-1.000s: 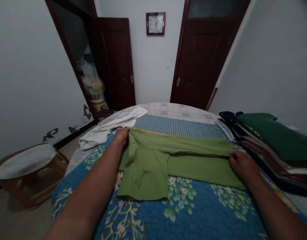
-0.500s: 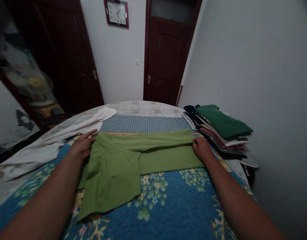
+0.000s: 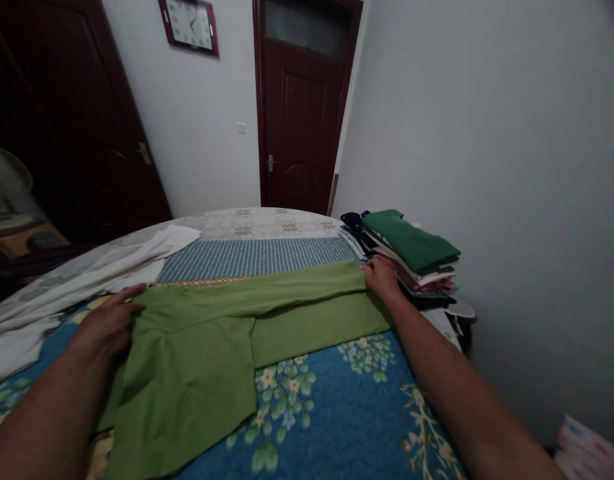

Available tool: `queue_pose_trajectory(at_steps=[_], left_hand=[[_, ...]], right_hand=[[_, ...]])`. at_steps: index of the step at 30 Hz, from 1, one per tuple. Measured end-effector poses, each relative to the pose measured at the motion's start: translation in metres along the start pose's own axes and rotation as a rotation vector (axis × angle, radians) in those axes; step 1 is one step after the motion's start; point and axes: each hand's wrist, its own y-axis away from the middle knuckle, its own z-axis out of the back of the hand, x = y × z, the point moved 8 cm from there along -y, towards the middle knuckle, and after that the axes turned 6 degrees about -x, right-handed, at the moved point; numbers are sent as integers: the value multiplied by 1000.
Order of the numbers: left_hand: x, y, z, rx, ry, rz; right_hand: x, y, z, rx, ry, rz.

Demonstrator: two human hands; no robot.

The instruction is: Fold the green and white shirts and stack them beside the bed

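Note:
A green garment (image 3: 197,360) lies on the blue floral cover, with a long strip of it stretched out to the right. At its upper left corner is my left hand (image 3: 109,323), the index finger stretched along the edge and the other fingers bent against the cloth. My right hand (image 3: 381,277) pinches the right end of the strip, near its upper corner. The lower part of the garment spreads toward the front left.
A white garment (image 3: 87,280) lies at the left. Folded clothes with a green one (image 3: 411,240) on top are stacked at the right, close beyond my right hand. The blue floral cover (image 3: 337,413) spreads over a pale patterned cloth (image 3: 267,220).
The view has turned to the right, so everything sits further left. My right hand has moved slightly to the upper corner of the strip's end. My left hand remains at the left corner.

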Motion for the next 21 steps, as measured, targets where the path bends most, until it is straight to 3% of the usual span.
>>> queue_pose_trajectory(at_steps=[6, 13, 16, 21], left_hand=[[3, 2, -4, 99, 25, 60], [-2, 17, -6, 134, 87, 79], [-1, 14, -5, 99, 106, 63], [1, 7, -3, 22, 182, 25]], right_hand=[[12, -30, -34, 104, 7, -110], [12, -56, -79, 146, 15, -39], [4, -62, -83, 71, -42, -40], [-16, -65, -81, -23, -59, -170]])
